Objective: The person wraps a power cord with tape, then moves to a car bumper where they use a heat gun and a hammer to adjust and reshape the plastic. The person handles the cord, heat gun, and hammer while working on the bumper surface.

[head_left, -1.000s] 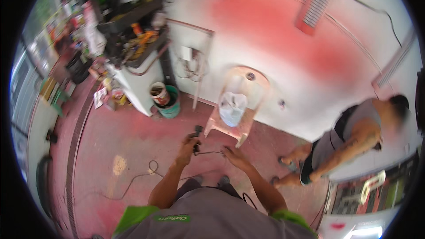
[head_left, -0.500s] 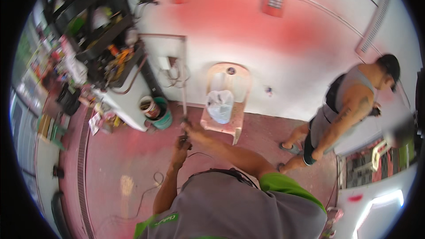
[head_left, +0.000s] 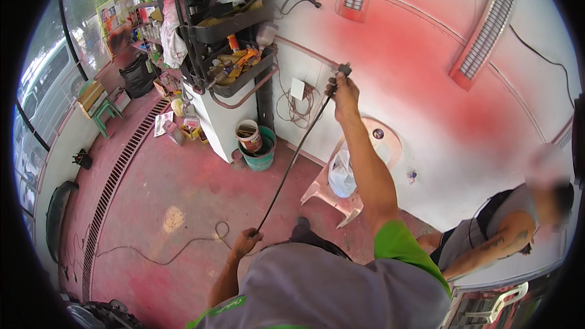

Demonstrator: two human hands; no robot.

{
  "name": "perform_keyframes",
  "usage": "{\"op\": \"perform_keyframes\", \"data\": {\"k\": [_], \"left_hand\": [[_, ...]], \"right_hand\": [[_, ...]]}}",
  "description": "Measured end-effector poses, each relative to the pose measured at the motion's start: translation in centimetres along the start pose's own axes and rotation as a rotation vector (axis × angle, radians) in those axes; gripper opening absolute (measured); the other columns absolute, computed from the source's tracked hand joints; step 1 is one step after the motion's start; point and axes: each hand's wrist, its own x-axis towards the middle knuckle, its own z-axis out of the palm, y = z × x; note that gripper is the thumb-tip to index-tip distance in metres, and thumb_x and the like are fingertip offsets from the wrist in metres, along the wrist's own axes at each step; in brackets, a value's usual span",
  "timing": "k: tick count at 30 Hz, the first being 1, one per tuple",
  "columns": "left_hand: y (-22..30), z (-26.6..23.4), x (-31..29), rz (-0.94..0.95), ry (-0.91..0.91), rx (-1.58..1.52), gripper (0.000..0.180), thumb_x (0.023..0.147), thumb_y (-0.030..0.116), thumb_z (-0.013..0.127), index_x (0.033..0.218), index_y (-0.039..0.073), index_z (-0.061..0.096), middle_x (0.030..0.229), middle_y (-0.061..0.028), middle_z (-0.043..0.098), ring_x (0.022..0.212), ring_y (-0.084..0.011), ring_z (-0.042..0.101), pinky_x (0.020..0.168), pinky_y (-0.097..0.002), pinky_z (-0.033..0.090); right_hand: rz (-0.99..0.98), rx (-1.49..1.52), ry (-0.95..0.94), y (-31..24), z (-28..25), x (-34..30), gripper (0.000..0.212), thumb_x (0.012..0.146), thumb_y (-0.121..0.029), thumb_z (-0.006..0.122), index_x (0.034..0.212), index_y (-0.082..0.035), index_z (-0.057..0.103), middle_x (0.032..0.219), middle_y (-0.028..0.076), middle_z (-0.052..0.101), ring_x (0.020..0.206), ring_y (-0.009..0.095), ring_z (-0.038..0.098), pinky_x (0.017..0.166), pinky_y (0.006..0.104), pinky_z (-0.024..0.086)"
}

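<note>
My right hand (head_left: 345, 96) is raised in front of the wall, its fingers closed around the end of a dark cord. A dark plug (head_left: 345, 69) sticks out above those fingers. From there the black power cord (head_left: 297, 156) runs down taut to my left hand (head_left: 245, 243), which is closed on it low by my waist. Past my left hand the thin cord (head_left: 163, 262) trails over the red floor with a small loop in it. Behind my right arm stands a pale plastic chair (head_left: 351, 207) holding a translucent plastic bag (head_left: 342, 176).
A tool rack (head_left: 234, 82) stands left of the wall, a teal bucket (head_left: 262, 157) at its foot. Coiled cable (head_left: 300, 108) hangs on the wall. A person (head_left: 503, 225) stands at right. A floor grate (head_left: 116, 173) and a green stool (head_left: 105, 116) lie left.
My hands were close together before; now the right one is up and the left one low, with the cord stretched between them. The view has swung left, and the other person is bent differently.
</note>
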Motion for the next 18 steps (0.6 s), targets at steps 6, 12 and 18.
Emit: {"op": "perform_keyframes", "data": {"k": [6, 12, 18], "left_hand": [[-0.7, -1.1, 1.9, -0.015, 0.203, 0.070, 0.035, 0.091, 0.029, 0.065, 0.101, -0.004, 0.069, 0.095, -0.0200, 0.072, 0.091, -0.0271, 0.069, 0.081, -0.0376, 0.052], [4.4, -1.8, 7.7, 0.050, 0.470, -0.178, 0.024, 0.096, 0.024, 0.063, 0.098, 0.000, 0.069, 0.089, -0.0124, 0.071, 0.086, -0.0215, 0.065, 0.080, -0.0348, 0.050], [14.7, -2.6, 15.5, 0.029, 0.506, -0.175, 0.024, 0.097, 0.023, 0.062, 0.099, 0.000, 0.068, 0.089, -0.0127, 0.071, 0.085, -0.0211, 0.064, 0.079, -0.0353, 0.050]], "right_hand": [[-0.113, 0.027, -0.002, -1.6, 5.4, 12.1, 0.029, 0.102, -0.029, 0.059, 0.111, -0.001, 0.059, 0.093, 0.007, 0.061, 0.072, 0.015, 0.062, 0.063, 0.0317, 0.054], [-0.149, 0.031, 0.010, -0.7, 10.7, 26.7, 0.037, 0.100, -0.032, 0.061, 0.111, 0.003, 0.061, 0.100, 0.011, 0.064, 0.067, 0.017, 0.061, 0.058, 0.0307, 0.052], [-0.315, -0.188, 0.215, 1.7, 14.1, 42.2, 0.044, 0.100, -0.037, 0.054, 0.105, 0.004, 0.066, 0.086, 0.017, 0.069, 0.081, 0.028, 0.067, 0.072, 0.0407, 0.051]]}}
